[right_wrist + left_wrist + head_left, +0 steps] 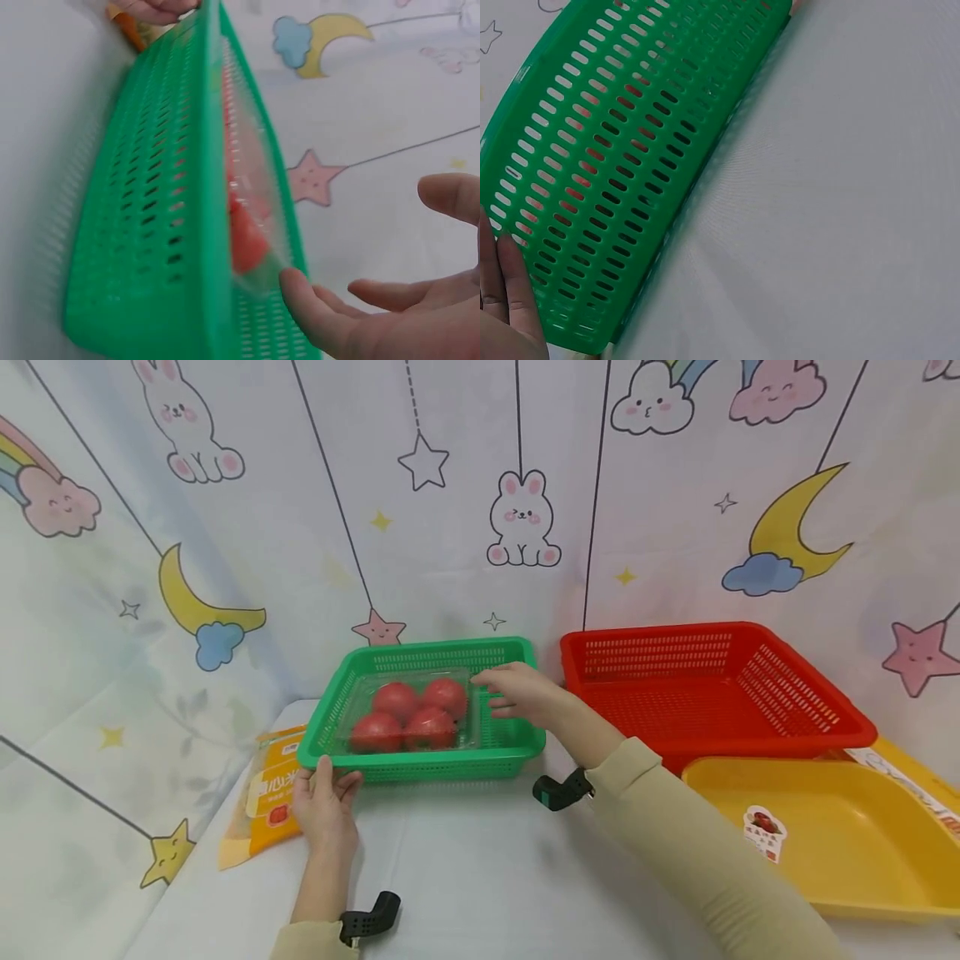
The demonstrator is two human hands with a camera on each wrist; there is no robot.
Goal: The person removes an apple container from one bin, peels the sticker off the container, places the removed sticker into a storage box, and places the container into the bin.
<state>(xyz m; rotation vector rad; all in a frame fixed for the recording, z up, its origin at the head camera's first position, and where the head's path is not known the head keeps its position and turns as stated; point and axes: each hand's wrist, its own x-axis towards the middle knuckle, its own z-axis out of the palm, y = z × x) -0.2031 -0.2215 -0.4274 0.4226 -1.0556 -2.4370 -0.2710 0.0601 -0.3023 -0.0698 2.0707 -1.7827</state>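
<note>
Four tomatoes [411, 715] in green basket [510, 752]; left hand [324, 806] grips its corner, right hand [525, 693] relaxed.

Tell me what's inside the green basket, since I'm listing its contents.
The green basket holds a clear plastic box with four tomatoes inside. The right hand touches the box's edge. Anything beneath the box is hidden.

Children's playroom, cartoon bunny backdrop [522, 518]
</note>
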